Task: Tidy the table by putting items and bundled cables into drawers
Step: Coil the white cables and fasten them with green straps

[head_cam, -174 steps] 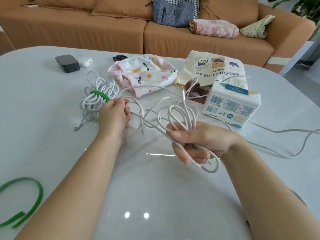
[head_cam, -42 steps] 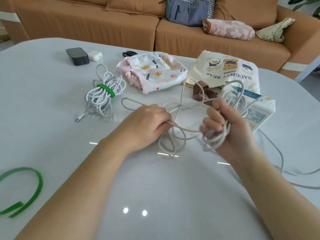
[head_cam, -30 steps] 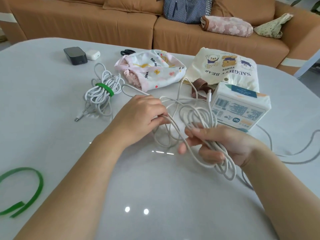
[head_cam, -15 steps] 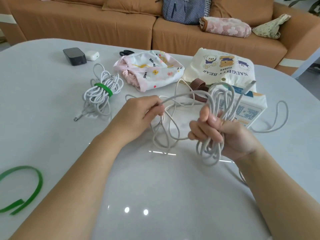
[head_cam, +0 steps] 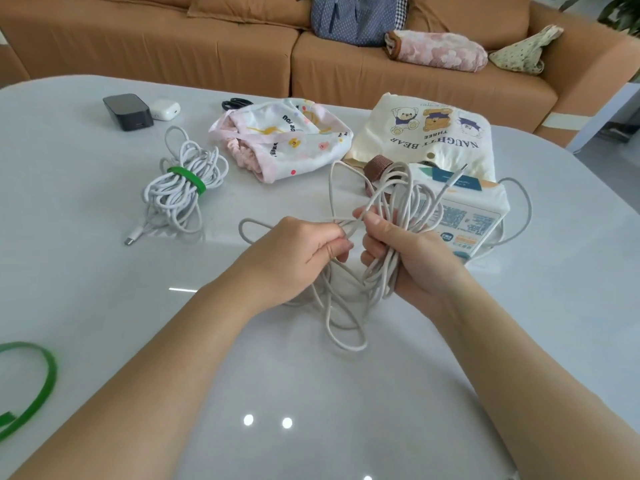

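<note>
A long white cable point(head_cam: 346, 317) hangs in loose loops over the middle of the white table point(head_cam: 86, 271). My right hand point(head_cam: 408, 258) grips a bunch of its loops, with the plug end sticking up toward the tissue pack. My left hand point(head_cam: 294, 251) pinches a strand right beside the right hand. A second white cable point(head_cam: 180, 192), bundled with a green strap, lies at the left. A loose green strap point(head_cam: 38, 386) lies at the near left edge.
A tissue pack point(head_cam: 464, 216) sits just behind my right hand. Behind it lie a cream bear bag point(head_cam: 433, 133) and a pink patterned pouch point(head_cam: 284, 136). A black charger point(head_cam: 128, 110), white earbud case point(head_cam: 166, 109) and scissors point(head_cam: 233, 103) sit far left. A brown sofa is beyond.
My left hand has brought its strand rightward up against the right hand. The right hand keeps its grip on the gathered loops, and more of the trailing cable has been drawn in from the right.
</note>
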`<state>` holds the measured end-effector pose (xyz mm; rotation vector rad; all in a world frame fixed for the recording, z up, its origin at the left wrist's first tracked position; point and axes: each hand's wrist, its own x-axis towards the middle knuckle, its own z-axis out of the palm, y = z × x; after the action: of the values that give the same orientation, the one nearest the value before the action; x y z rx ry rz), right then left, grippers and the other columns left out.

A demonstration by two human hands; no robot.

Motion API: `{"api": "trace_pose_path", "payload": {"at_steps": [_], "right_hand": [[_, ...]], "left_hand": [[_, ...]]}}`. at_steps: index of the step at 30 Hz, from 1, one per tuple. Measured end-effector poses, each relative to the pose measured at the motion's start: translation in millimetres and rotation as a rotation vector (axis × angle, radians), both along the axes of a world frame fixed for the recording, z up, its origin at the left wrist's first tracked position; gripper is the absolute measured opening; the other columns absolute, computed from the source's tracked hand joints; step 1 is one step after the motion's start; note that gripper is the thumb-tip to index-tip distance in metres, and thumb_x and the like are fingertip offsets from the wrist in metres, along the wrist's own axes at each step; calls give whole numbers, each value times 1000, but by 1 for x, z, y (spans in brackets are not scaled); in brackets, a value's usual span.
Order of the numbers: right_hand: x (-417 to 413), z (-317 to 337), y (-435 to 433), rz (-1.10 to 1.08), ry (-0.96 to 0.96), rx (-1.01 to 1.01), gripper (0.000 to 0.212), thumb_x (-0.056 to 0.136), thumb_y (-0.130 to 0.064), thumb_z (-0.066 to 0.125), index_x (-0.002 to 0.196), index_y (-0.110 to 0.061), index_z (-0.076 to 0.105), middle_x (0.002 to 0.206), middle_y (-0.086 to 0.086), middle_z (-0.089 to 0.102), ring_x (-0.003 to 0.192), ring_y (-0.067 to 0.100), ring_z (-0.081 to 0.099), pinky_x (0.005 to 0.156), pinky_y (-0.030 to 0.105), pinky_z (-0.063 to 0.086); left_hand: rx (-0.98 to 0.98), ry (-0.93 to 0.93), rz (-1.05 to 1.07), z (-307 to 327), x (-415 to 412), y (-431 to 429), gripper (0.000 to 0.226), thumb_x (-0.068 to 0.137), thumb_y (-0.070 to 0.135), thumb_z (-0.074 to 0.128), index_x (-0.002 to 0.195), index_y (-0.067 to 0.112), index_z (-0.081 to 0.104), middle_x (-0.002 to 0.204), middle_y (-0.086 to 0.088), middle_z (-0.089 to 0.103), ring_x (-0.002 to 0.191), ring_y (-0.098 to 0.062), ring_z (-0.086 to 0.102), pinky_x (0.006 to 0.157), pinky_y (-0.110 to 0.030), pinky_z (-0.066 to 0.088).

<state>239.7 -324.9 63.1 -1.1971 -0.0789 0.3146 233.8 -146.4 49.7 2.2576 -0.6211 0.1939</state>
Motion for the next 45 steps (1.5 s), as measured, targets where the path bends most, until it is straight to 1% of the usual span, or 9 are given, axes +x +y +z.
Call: {"api": "trace_pose_path", "payload": {"at_steps": [7, 11, 15, 19, 25, 31, 38, 42, 45], "right_hand": [[-1, 1, -2, 27, -52, 114, 12, 90, -21, 56, 81, -13, 59, 63, 0, 51, 60, 14, 53, 65, 31, 46], [-1, 14, -7, -15, -134, 295, 29, 94, -19, 41, 70, -15, 56, 62, -3, 56, 74, 16, 67, 95, 42, 44], [4, 22, -24, 395, 173, 531, 18, 95, -15, 44, 79, -8, 46, 55, 2, 50, 43, 15, 53, 62, 33, 54], [7, 20, -39, 656, 474, 332, 13, 98, -13, 44, 89, -5, 50, 83, 14, 57, 41, 15, 48, 52, 28, 48], [-7, 18, -26, 383, 351, -121, 12, 81, -20, 53, 77, -11, 46, 104, 18, 70, 36, 11, 52, 35, 17, 42], [-9, 2, -14, 652, 180, -117, 26, 83, -31, 65, 91, -8, 55, 61, 3, 55, 33, 7, 41, 35, 18, 40], [-6, -2, -27, 801, -36, 168, 13, 89, -23, 64, 89, -10, 61, 47, -4, 42, 41, 9, 38, 47, 23, 36], [1, 1, -30, 658, -125, 341, 9, 93, -20, 57, 93, -13, 63, 51, -5, 42, 67, 12, 52, 100, 40, 40], [0, 0, -28, 500, -86, 272, 9, 90, -22, 62, 90, -14, 57, 55, -9, 49, 61, 9, 53, 92, 41, 51]], "left_hand": [[-7, 3, -36, 2, -2, -5, 29, 91, 39, 49, 81, 18, 66, 56, 5, 55, 56, -12, 51, 57, -29, 42], [97, -129, -43, 4, 1, 2, 27, 94, 37, 43, 83, 15, 55, 65, 11, 50, 64, -11, 43, 61, -33, 37], [226, -320, -49, 5, 11, 17, 35, 92, 41, 44, 79, 11, 58, 71, 4, 57, 68, -20, 51, 72, -35, 39], [306, -366, 1, 4, 18, 30, 35, 89, 42, 44, 82, 14, 64, 80, 4, 65, 78, -20, 61, 86, -35, 37], [60, -285, 5, 7, 12, 32, 31, 88, 35, 48, 88, 12, 70, 81, 1, 64, 74, -18, 60, 68, -37, 48], [52, -324, -21, 4, 12, 26, 33, 90, 39, 52, 90, 13, 72, 80, 0, 61, 71, -17, 59, 64, -36, 48], [72, -260, 55, -3, 18, 33, 22, 93, 31, 57, 88, 12, 67, 81, 3, 63, 73, -12, 54, 67, -30, 43], [62, -194, 92, -6, 18, 34, 14, 93, 23, 59, 88, 14, 68, 83, 6, 66, 75, -7, 52, 66, -18, 39], [-9, -176, 99, -3, 16, 32, 19, 93, 25, 54, 86, 14, 69, 82, 6, 69, 76, -7, 60, 72, -23, 46]]}}
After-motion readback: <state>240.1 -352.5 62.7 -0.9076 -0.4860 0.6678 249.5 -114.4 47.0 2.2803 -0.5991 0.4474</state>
